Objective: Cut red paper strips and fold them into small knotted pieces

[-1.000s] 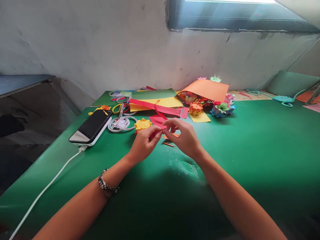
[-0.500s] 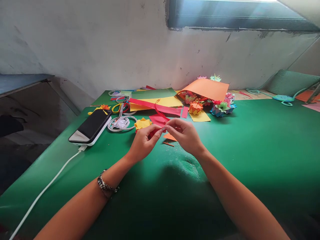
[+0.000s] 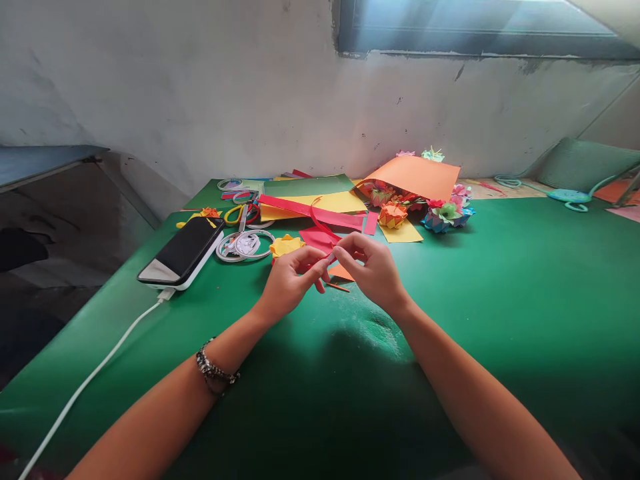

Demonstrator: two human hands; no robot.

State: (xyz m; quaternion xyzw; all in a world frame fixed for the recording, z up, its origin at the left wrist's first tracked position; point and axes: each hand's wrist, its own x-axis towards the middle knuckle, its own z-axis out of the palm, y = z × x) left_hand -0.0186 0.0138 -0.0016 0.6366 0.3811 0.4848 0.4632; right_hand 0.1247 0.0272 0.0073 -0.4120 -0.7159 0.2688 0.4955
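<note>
A narrow red paper strip (image 3: pixel 320 223) curls upward from between my fingertips, over the middle of the green table. My left hand (image 3: pixel 291 279) is closed in a pinch on its lower end. Meeting it from the other side, my right hand (image 3: pixel 369 270) pinches the same strip; the fingertips hide the part being held. Just behind my left hand sits a yellow paper flower (image 3: pixel 286 245). Flat pieces of red paper (image 3: pixel 316 239) and orange paper (image 3: pixel 342 273) lie behind and below the fingers, with a thin orange stick (image 3: pixel 338 287) close by.
To the left lie a phone (image 3: pixel 183 250) on a white power bank with a cable (image 3: pixel 100 370), rolls of tape (image 3: pixel 245 247) and scissors (image 3: pixel 243 215). Coloured sheets (image 3: pixel 313 207) and several paper flowers (image 3: pixel 447 215) under an orange sheet (image 3: pixel 413 177) stand along the wall.
Both hands stay at the strip. My left hand's lower fingers have shifted and now show beneath the pinch. The view has moved very slightly.
</note>
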